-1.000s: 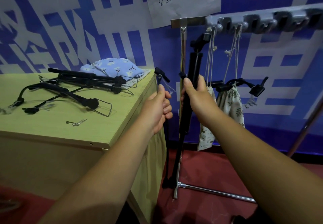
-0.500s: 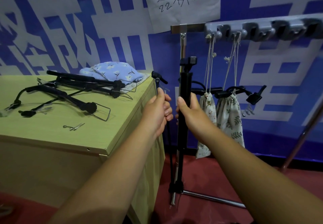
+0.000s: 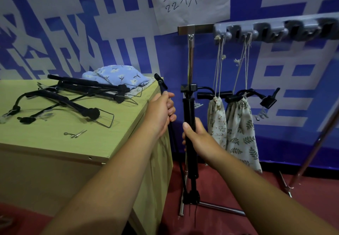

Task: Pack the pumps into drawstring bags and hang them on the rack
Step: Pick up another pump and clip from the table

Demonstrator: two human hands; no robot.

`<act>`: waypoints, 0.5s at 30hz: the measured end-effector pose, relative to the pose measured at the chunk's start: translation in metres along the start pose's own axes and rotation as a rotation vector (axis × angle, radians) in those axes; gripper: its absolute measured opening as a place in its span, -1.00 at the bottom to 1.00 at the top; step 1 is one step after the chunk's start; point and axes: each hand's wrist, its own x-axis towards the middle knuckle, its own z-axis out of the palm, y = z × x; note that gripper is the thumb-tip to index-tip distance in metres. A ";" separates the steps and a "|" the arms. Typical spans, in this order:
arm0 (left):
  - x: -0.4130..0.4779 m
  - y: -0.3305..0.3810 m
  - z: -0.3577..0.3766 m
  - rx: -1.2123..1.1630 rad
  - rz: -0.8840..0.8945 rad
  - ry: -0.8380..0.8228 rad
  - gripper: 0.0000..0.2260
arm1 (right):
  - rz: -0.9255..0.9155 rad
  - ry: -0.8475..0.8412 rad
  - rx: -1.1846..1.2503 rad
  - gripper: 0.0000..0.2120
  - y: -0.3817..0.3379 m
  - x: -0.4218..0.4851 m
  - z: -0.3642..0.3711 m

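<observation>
My right hand (image 3: 197, 137) grips the barrel of a black pump (image 3: 189, 110) that stands upright in front of the rack's left post, its foot near the floor. My left hand (image 3: 161, 113) holds the pump's thin black hose (image 3: 161, 86) just below its nozzle, beside the table's corner. Several more black pumps (image 3: 73, 99) lie tangled on the table. Folded blue floral drawstring bags (image 3: 117, 75) rest behind them. Two patterned bags (image 3: 238, 130) with pump handles sticking out hang by cords from the grey hook rail (image 3: 275, 29).
The pale wooden table (image 3: 55, 143) fills the left. Small metal needles (image 3: 76, 134) lie near its front. The rack's metal post (image 3: 190, 58) and floor bar (image 3: 220, 208) stand on red flooring; a slanted leg (image 3: 315, 146) is at right. Blue printed wall behind.
The pump has been lowered and turned upright; its handle dropped from near the rail to the level of the hanging bags. My right hand slid down with the barrel.
</observation>
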 end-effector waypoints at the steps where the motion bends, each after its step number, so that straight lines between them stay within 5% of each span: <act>1: 0.001 0.000 0.000 0.017 0.008 0.006 -0.81 | 0.011 -0.005 -0.001 -0.85 0.004 -0.001 0.001; 9: 0.006 -0.006 -0.007 0.212 0.098 0.058 -0.72 | 0.071 -0.113 -0.075 -0.66 0.024 -0.014 0.001; 15: 0.006 -0.003 -0.014 0.308 0.120 0.055 -0.71 | 0.105 -0.135 -0.011 -0.79 0.029 -0.019 -0.001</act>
